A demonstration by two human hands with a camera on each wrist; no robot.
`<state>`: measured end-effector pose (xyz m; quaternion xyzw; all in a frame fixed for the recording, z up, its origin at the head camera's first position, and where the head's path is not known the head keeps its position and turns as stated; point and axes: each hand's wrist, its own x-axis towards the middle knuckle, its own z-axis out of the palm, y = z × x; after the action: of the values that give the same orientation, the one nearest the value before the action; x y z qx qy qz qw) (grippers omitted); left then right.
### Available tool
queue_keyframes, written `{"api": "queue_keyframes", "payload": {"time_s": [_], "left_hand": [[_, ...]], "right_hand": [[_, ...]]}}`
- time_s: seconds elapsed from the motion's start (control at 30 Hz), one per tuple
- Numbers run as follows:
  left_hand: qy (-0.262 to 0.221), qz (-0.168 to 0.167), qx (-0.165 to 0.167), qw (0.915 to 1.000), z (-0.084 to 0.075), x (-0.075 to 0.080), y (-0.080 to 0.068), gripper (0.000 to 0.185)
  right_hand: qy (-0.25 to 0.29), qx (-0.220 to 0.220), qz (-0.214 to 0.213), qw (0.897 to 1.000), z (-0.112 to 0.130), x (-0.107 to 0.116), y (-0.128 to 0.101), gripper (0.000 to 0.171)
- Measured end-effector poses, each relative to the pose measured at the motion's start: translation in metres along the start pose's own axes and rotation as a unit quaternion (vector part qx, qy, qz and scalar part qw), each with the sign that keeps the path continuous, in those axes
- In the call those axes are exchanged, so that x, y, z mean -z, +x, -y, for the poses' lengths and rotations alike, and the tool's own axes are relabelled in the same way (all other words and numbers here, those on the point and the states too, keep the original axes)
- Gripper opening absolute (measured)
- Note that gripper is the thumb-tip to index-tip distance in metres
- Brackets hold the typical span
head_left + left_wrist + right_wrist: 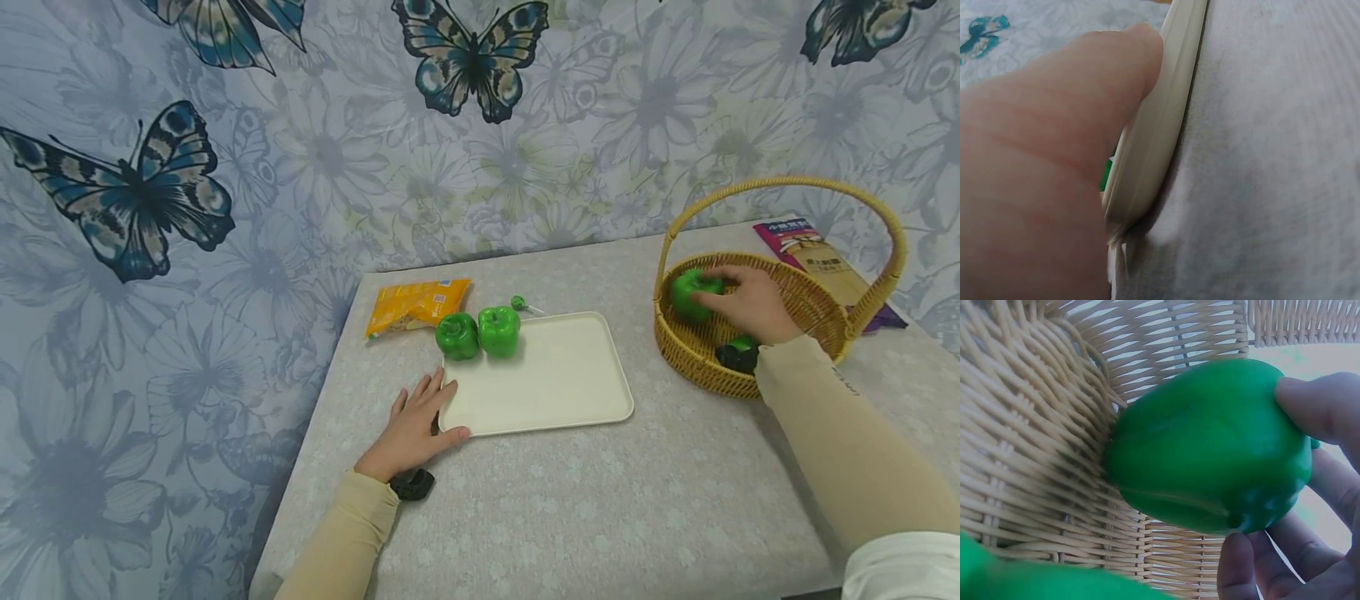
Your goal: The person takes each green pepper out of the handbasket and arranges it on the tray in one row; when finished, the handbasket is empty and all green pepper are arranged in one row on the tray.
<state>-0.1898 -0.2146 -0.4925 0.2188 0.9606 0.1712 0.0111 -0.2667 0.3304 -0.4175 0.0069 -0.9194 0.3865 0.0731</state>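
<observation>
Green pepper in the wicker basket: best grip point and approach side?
Grip the green pepper across its broad rounded body, coming from above on the side away from the basket wall it sits against. The wall and the arched handle likely block other approaches. The right hand already wraps it that way.

The tray lies just right of the left hand, two peppers at its far corner. The basket surrounds the right hand, which grips a pepper.
</observation>
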Motion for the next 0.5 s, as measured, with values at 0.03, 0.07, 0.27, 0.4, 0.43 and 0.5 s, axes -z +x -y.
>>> {"api": "queue_keyframes", "payload": {"time_s": [0.03,0.07,0.27,0.4,0.43,0.5], "left_hand": [[-0.001,0.0,0.001,1.0,0.0,0.0,0.0,0.086],[-0.003,0.001,0.001,1.0,0.0,0.0,0.0,0.086],[-0.003,-0.003,-0.003,1.0,0.002,-0.001,-0.001,0.085],[-0.014,-0.006,-0.008,0.9998,0.003,-0.001,-0.001,0.085],[-0.017,-0.006,-0.01,0.9998,0.004,-0.001,-0.001,0.085],[-0.02,-0.007,-0.013,0.9997,0.004,-0.001,-0.002,0.084]], "right_hand": [[0.005,0.0,-0.002,1.0,0.001,0.0,0.0,0.063],[0.009,-0.001,-0.004,1.0,0.002,0.001,-0.001,0.063],[0.024,-0.014,-0.012,1.0,0.006,0.004,-0.002,0.063],[0.04,-0.022,-0.014,0.999,0.006,0.008,-0.002,0.062],[0.044,-0.026,-0.014,0.999,0.007,0.01,-0.002,0.063],[0.054,-0.033,-0.013,0.998,0.01,0.013,-0.003,0.063]]}}
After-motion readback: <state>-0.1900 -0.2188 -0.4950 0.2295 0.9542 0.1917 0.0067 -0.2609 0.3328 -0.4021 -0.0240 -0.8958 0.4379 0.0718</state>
